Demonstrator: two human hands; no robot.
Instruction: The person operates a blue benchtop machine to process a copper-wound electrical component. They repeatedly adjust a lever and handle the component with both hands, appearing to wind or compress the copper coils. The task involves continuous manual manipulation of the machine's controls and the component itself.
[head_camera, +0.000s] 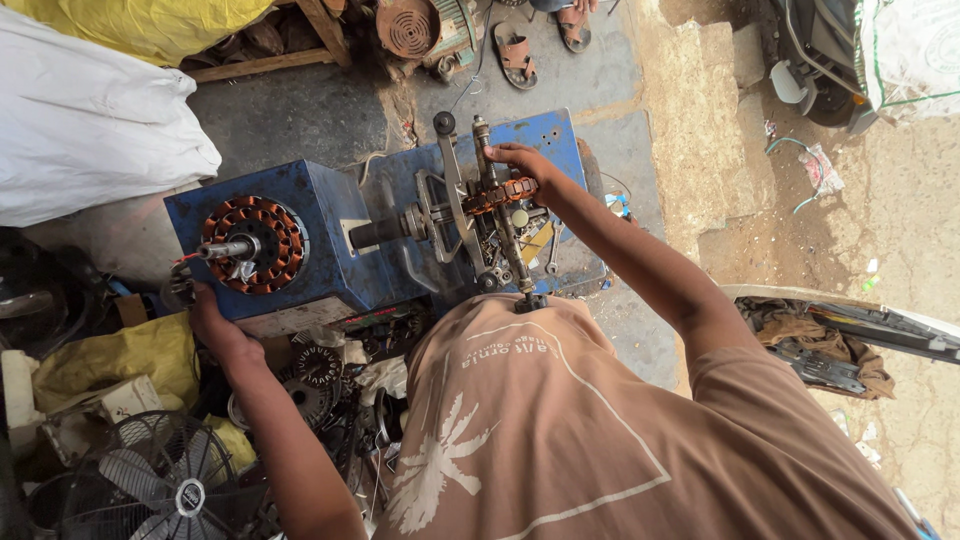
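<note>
That copper-wound coil former is sitting on the metal winding rig atop the blue machine, right hand curling its fingers over it, left hand gripping the box's lower edge beside the stator.

There's the person's T-shirt, a dusty salmon-tan, short sleeves ending above the elbows, bare forearms, with a white palm tree and thin white outline printed on the chest.
</note>
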